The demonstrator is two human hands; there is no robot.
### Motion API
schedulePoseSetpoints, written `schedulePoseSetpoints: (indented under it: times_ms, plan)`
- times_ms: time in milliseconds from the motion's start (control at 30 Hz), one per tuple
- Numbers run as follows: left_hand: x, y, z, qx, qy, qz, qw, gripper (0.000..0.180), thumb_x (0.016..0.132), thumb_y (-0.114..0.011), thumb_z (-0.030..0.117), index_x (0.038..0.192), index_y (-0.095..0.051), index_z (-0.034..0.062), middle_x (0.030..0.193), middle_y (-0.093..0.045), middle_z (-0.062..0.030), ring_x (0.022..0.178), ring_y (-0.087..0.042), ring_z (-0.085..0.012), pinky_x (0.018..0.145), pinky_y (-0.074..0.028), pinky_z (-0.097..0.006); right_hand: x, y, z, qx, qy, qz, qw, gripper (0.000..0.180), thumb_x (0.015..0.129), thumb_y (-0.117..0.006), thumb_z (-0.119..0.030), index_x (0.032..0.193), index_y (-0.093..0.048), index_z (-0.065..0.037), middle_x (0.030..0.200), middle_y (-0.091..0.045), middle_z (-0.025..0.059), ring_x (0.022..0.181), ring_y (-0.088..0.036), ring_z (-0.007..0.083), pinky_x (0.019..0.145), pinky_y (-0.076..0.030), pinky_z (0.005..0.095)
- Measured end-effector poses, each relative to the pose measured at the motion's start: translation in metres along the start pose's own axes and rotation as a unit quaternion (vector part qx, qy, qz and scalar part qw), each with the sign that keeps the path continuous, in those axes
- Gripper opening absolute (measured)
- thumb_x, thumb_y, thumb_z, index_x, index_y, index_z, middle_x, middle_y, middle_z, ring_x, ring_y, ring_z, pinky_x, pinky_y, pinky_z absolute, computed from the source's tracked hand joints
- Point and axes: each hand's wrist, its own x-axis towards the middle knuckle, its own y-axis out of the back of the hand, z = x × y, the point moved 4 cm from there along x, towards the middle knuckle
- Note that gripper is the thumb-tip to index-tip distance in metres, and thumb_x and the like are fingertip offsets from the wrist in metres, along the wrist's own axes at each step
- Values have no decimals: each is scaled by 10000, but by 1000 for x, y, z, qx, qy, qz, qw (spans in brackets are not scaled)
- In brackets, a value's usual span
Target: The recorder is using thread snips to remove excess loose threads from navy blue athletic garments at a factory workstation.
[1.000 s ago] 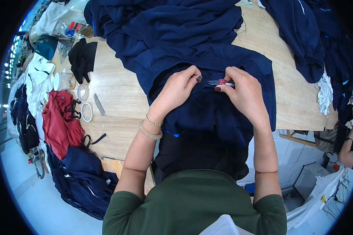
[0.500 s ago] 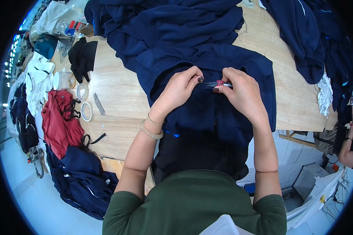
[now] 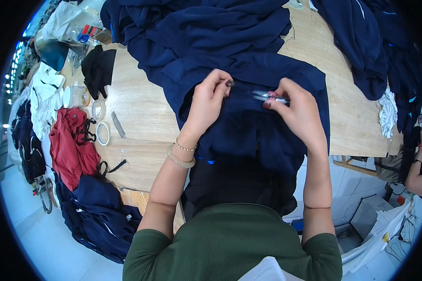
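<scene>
A dark navy garment (image 3: pixel 286 140) lies bunched over the table's near edge and hangs onto my lap. Above its opening my left hand (image 3: pixel 207 99) is closed in a pinch, with thumb and forefinger pressed together. Whatever sits between those fingertips is too small to make out. My right hand (image 3: pixel 296 107) grips a small pair of thread snips (image 3: pixel 261 95), smeared by motion, its blades pointing left toward the other hand. A gap of cloth shows between the blade tips and my left fingers.
A large navy fabric pile (image 3: pixel 211 28) covers the far table, with more navy garments (image 3: pixel 361 47) at right. Tape rolls (image 3: pixel 103 133), a grey blade-like strip (image 3: pixel 118 124), black cloth (image 3: pixel 98 70) and a red garment (image 3: pixel 72 145) sit left. Another person's arm (image 3: pixel 416 175) shows far right.
My hands have moved apart: the left went slightly left and up, the right slightly right with the snips. The garment has stayed in about the same place.
</scene>
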Motion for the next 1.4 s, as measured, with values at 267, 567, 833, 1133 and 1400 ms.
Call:
schedulePoseSetpoints:
  times_ms: [267, 567, 833, 1133, 1400]
  plan:
    - [-9, -16, 20, -60, -83, -2, 995, 348, 942, -532, -36, 1287, -516, 13, 1193, -632, -97, 1087, -606, -180, 937, -477, -279, -2, -19, 13, 589, -75, 58, 803, 175, 1002, -567, -252, 977, -555, -79, 789, -502, -41, 698, -494, 42, 674, -491, 228]
    - [-31, -6, -6, -10, -168, 52, 984, 130, 944, -526, -51, 1039, -616, -51, 1058, -641, -113, 963, -625, -170, 854, -493, -255, -1, -54, 53, 634, -48, 85, 767, 229, 1028, -506, -300, 975, -520, -78, 759, -461, -10, 704, -513, 55, 938, -552, 388]
    - [-82, -67, -16, -461, 283, 63, 839, 179, 1001, -551, 180, 1115, -614, 58, 1177, -646, -104, 1081, -623, -188, 854, -513, -262, -1, -54, 53, 649, -27, 80, 756, 272, 1022, -508, -352, 981, -527, -84, 749, -459, -19, 705, -514, 59, 894, -549, 343]
    - [-60, -65, -8, -516, 217, 132, 818, 121, 969, -621, 171, 1026, -591, 69, 1073, -664, -56, 1085, -640, -190, 869, -521, -286, -20, -26, 26, 505, 6, 87, 859, 106, 938, -639, -104, 941, -649, 2, 847, -639, 21, 772, -591, 82, 788, -499, 223]
    - [-64, -63, 9, -518, 210, 95, 824, 111, 977, -604, 179, 1003, -604, 70, 1075, -673, -87, 1097, -640, -200, 889, -516, -297, -20, -29, -5, 290, 100, 162, 938, 149, 813, -642, 115, 908, -690, 10, 787, -618, 40, 759, -603, 92, 696, -480, 198]
